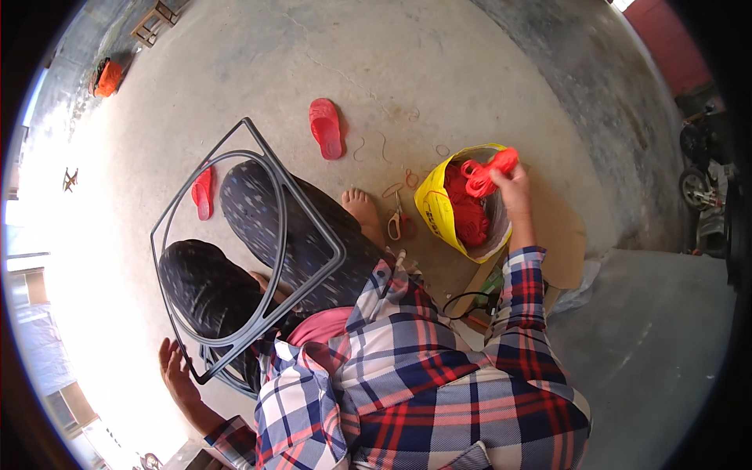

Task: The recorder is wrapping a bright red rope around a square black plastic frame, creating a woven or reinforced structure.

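My right hand [515, 193] is closed on a bundle of red cord [487, 174], held over the mouth of a yellow bag [439, 205]. More red cord [470, 218] lies inside that bag. Across my thighs rests a dark grey frame [312, 194], roughly square with a round ring [280, 235] inside it. My left hand [177, 371] is by the frame's near left corner, fingers stretched out. Whether it touches the frame I cannot tell.
Scissors [396, 221] and red cord scraps [410, 178] lie on the floor beside my bare foot [360, 210]. One red slipper [326, 129] is ahead, another [203, 193] left. Cardboard [562, 243] sits right of the bag; a wooden stool [154, 23] stands far left.
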{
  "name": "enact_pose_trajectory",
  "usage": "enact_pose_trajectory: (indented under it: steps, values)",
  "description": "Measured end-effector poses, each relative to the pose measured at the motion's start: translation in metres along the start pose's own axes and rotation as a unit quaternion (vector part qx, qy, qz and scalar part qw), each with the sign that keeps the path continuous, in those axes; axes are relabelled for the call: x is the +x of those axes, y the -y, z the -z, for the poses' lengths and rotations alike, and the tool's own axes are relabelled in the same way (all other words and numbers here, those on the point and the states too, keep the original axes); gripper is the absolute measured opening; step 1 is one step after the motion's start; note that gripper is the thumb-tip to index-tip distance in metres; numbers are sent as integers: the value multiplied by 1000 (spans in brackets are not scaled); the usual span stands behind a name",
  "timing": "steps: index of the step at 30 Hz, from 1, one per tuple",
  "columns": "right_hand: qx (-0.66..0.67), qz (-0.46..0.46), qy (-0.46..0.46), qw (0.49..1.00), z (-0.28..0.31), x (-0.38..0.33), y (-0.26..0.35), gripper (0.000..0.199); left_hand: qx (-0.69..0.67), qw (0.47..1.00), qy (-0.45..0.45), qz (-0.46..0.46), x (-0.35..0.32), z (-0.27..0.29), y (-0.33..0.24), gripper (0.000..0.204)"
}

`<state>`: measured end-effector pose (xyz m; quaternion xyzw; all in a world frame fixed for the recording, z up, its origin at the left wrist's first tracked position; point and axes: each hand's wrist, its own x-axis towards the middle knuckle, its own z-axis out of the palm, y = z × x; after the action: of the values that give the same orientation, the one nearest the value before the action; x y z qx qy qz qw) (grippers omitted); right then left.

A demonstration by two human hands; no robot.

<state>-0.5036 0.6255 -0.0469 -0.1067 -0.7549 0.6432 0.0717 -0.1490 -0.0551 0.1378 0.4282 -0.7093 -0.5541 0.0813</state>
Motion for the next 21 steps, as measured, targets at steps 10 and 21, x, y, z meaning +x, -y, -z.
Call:
enact_pose_trajectory:
  steps: [10, 21]
  values:
    - [447, 90, 98, 884, -47, -31, 162, 55, 197, 928, -130, -287, -23, -79, -108, 59]
    - [481, -149, 566, 653, -197, -162, 225, 60, 41, 882, 401, -243, -78, -241, -177, 106]
